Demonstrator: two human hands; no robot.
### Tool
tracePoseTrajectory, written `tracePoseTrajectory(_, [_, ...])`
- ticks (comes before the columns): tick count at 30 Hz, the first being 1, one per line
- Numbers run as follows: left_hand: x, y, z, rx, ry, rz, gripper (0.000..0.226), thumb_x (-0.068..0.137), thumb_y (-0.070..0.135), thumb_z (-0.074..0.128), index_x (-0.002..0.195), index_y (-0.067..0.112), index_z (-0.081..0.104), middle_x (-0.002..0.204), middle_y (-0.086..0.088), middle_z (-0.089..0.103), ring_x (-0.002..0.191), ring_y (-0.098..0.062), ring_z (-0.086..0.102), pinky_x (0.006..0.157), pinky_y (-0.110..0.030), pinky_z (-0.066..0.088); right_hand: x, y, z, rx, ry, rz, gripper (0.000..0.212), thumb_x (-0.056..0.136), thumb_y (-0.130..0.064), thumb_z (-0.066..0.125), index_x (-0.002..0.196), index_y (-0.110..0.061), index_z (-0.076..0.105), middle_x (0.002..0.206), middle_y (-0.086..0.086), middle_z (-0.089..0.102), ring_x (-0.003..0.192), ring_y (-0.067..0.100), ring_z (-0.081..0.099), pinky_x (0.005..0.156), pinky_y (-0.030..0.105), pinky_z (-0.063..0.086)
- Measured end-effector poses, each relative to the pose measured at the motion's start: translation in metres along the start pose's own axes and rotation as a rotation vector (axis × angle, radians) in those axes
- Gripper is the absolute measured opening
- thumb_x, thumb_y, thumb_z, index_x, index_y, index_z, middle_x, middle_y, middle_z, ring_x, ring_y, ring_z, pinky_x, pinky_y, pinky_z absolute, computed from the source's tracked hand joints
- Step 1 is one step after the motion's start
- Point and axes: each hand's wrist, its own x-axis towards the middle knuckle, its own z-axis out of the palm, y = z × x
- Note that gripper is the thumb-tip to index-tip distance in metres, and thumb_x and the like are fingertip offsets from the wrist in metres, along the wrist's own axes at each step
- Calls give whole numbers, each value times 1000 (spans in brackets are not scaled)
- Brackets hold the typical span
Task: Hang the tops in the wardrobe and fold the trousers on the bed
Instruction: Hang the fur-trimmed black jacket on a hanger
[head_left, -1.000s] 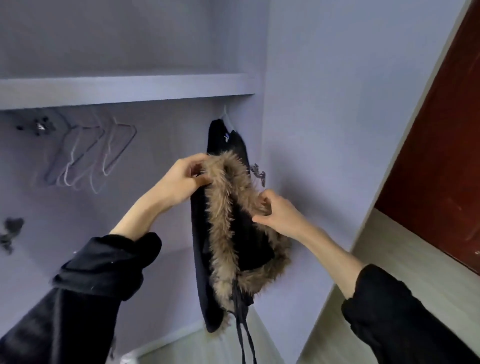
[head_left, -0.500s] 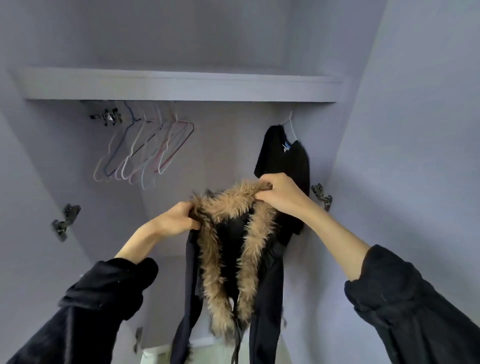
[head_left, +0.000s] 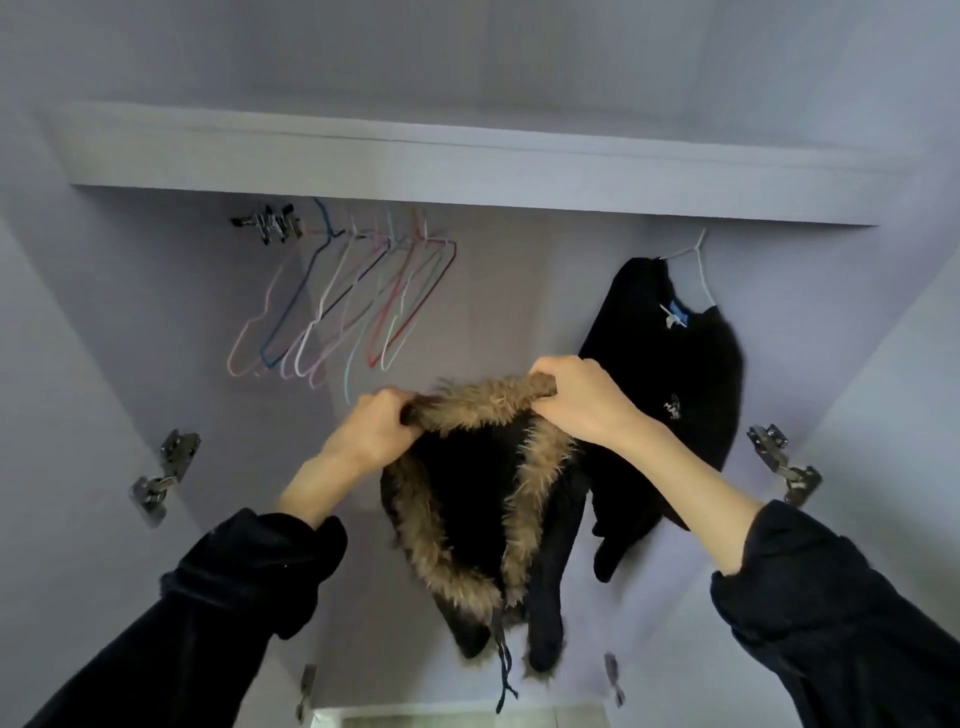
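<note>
A black coat (head_left: 483, 499) with a brown fur trim (head_left: 488, 402) was held up inside the wardrobe (head_left: 93, 322), below its shelf (head_left: 415, 161). The left hand (head_left: 371, 428) was closed in a grip on the trim's left end; the right hand (head_left: 584, 397) gripped its right end. Empty wire hangers (head_left: 353, 301) were noted under the shelf's left part, a hung black top (head_left: 670, 374) at its right end.
</note>
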Motion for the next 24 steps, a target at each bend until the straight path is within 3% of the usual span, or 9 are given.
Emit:
tracePoseTrajectory(4, [15, -12, -19, 122, 77, 7, 28, 83, 8, 60, 110, 11, 68, 110, -14, 65, 105, -31, 59, 86, -34, 47, 25, 9, 23, -212, -54, -62, 42, 90, -16, 57, 132, -17, 47, 124, 9, 56, 110, 28, 55, 88, 38, 40])
tracePoseTrajectory(8, [15, -20, -33, 51, 210, -93, 18, 80, 1, 60, 94, 5, 70, 93, -12, 66, 92, -28, 61, 67, -22, 37, 56, 9, 36, -279, -51, -142, 44, 88, -11, 55, 131, -12, 47, 131, 9, 45, 122, 31, 47, 92, 40, 37])
tracePoseTrajectory(10, [15, -28, -43, -18, 263, -198, 19, 79, 1, 61, 95, 8, 70, 86, -8, 66, 82, -20, 59, 63, -15, 35, 69, 5, 42, -205, -69, -148, 46, 89, -15, 55, 134, -11, 47, 138, 8, 44, 127, 33, 43, 96, 39, 36])
tracePoseTrajectory(13, [15, -39, -55, -163, 333, -327, 13, 80, 2, 63, 85, 13, 68, 73, 2, 63, 62, -6, 56, 51, -2, 37, 88, -5, 54, 43, -174, -165, 48, 92, -20, 56, 138, -12, 45, 142, 6, 44, 130, 26, 41, 99, 33, 36])
tracePoseTrajectory(15, [14, -44, -62, -402, 361, -426, 12, 81, 0, 63, 84, 10, 69, 67, 4, 65, 58, -5, 60, 49, -6, 46, 102, -15, 61, 254, -233, -192, 43, 92, -18, 58, 133, -11, 49, 137, 6, 50, 120, 18, 49, 93, 26, 39])
tracePoseTrajectory(17, [11, -49, -68, -568, 385, -501, 12, 82, -3, 63, 85, 6, 70, 66, 3, 66, 60, -10, 64, 51, -14, 52, 120, -27, 68, 443, -198, -167, 40, 92, -14, 58, 130, -8, 50, 128, 9, 55, 111, 19, 53, 92, 28, 42])
tracePoseTrajectory(19, [7, -54, -73, -597, 407, -526, 14, 81, -5, 62, 80, 7, 70, 65, 1, 67, 60, -12, 65, 51, -15, 53, 141, -44, 77, 654, -145, -55, 40, 93, -12, 54, 132, -4, 47, 120, 12, 56, 108, 25, 55, 94, 36, 45])
tracePoseTrajectory(22, [1, -61, -81, -606, 463, -552, 21, 81, -5, 61, 72, 11, 69, 63, 1, 66, 55, -9, 64, 51, -15, 53, 170, -70, 87, 1101, -198, 227, 37, 95, -12, 51, 130, 0, 44, 114, 13, 51, 103, 25, 53, 87, 32, 49])
tracePoseTrajectory(24, [-1, -66, -87, -605, 500, -575, 18, 82, -5, 61, 76, 10, 69, 66, -2, 66, 52, -8, 63, 52, -15, 53, 181, -82, 89, 1280, -240, 358, 25, 95, -12, 53, 117, -1, 48, 100, 11, 52, 90, 22, 53, 82, 31, 49])
